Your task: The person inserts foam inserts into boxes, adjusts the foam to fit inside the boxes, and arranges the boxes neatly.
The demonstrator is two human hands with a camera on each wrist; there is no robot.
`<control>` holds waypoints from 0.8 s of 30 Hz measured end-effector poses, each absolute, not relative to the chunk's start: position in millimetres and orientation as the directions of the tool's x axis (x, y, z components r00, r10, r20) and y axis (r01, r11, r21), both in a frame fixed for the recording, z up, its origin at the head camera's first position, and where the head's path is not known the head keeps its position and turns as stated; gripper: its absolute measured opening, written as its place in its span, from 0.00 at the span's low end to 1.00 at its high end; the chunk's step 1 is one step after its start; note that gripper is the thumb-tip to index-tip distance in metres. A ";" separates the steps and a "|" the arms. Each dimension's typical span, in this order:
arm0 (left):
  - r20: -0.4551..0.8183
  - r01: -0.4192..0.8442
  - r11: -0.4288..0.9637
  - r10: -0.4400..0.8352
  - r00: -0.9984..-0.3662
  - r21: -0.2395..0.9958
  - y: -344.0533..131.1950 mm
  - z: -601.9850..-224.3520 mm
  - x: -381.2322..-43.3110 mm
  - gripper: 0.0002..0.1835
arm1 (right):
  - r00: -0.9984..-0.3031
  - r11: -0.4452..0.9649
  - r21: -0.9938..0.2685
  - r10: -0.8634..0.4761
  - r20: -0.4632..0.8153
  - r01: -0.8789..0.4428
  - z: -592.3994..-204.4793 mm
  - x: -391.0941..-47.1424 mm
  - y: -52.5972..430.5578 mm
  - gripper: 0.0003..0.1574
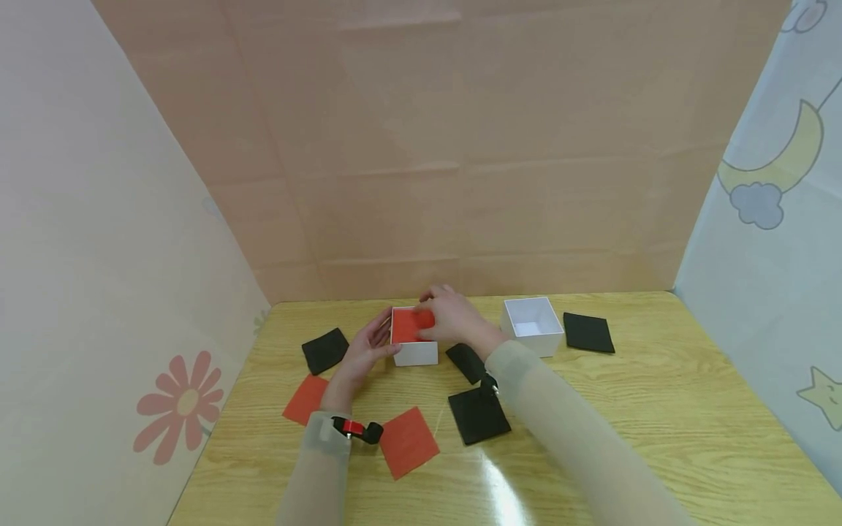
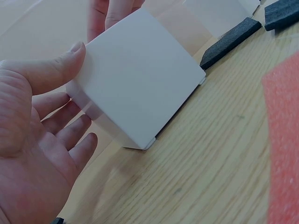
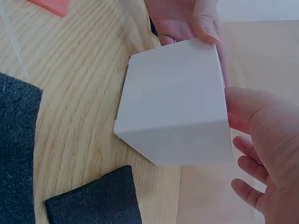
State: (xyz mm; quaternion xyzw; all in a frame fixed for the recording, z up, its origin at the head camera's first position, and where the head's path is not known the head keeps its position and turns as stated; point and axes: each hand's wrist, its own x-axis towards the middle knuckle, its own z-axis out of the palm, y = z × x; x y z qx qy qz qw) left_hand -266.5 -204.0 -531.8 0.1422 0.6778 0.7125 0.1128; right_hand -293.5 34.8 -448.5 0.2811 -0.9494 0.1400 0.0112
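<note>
A white open-topped box (image 1: 416, 355) stands on the table with red foam (image 1: 404, 326) inside. Along its left side my left hand (image 1: 365, 352) holds it, thumb at the front corner and fingers against the side wall. The left wrist view shows that thumb (image 2: 65, 70) on the box's edge. My right hand (image 1: 455, 315) reaches over the right rim and pinches a blurred red foam sheet (image 1: 426, 318) at the box's opening. Seen from the right wrist, its thumb (image 3: 243, 100) passes behind the box wall, which hides the thumb's tip.
A second white box (image 1: 538, 343) stands to the right, beside a black foam sheet (image 1: 588, 333). Other black sheets (image 1: 479, 415) lie near the right forearm and at the left (image 1: 325, 351). Red sheets (image 1: 409, 441) lie in front and under the left wrist.
</note>
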 end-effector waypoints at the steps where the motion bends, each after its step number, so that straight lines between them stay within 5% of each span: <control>1: 0.048 0.031 -0.055 0.353 -0.934 0.998 -203.9 -531.5 -266.2 0.47 | -0.842 0.802 -0.261 -0.530 0.102 -0.537 -448.8 -293.8 34.4 0.32; 24: 0.059 0.042 -0.057 0.350 -0.935 0.998 -204.9 -533.6 -268.1 0.47 | -0.855 0.828 -0.229 -0.517 0.045 -0.512 -452.0 -297.3 18.3 0.30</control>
